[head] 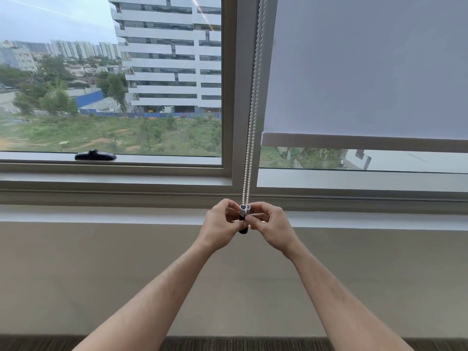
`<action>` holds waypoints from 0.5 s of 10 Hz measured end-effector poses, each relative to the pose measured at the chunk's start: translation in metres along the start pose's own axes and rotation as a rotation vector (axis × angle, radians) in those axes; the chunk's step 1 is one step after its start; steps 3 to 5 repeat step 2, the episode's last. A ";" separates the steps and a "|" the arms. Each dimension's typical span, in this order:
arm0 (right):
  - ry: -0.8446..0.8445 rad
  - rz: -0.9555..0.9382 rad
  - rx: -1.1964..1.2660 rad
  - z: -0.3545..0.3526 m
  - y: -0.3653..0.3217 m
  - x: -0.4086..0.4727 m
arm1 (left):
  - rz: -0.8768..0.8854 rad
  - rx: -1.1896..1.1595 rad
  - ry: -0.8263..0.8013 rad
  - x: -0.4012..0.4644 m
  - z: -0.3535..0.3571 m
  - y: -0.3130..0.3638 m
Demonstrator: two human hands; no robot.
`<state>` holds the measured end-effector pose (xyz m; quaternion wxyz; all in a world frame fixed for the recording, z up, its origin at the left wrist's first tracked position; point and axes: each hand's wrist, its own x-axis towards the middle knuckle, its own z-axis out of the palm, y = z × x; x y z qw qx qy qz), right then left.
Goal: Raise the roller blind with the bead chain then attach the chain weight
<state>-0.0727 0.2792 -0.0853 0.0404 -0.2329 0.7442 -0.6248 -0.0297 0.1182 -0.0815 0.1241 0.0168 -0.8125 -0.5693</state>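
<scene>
A white bead chain (pixel 254 102) hangs in two strands down the window mullion. Its lower end runs into a small chain weight (pixel 244 214), silver on top and black below, in front of the sill. My left hand (pixel 219 226) pinches the weight from the left. My right hand (pixel 269 225) pinches it from the right, thumb and forefinger at the silver part. The grey roller blind (pixel 367 72) covers most of the right pane; its bottom bar (pixel 354 143) sits a little above the lower frame.
The left pane is uncovered, with a black window handle (pixel 95 155) on its lower frame. A pale sill (pixel 101 214) runs below the windows above a beige wall. Dark carpet shows at the bottom edge.
</scene>
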 end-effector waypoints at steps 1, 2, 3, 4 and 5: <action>0.105 -0.024 -0.122 0.005 0.002 -0.006 | -0.010 0.048 0.060 -0.009 -0.003 0.003; 0.232 -0.097 -0.269 0.011 0.003 -0.009 | 0.008 0.093 0.124 -0.016 -0.005 0.006; 0.232 -0.097 -0.269 0.011 0.003 -0.009 | 0.008 0.093 0.124 -0.016 -0.005 0.006; 0.232 -0.097 -0.269 0.011 0.003 -0.009 | 0.008 0.093 0.124 -0.016 -0.005 0.006; 0.232 -0.097 -0.269 0.011 0.003 -0.009 | 0.008 0.093 0.124 -0.016 -0.005 0.006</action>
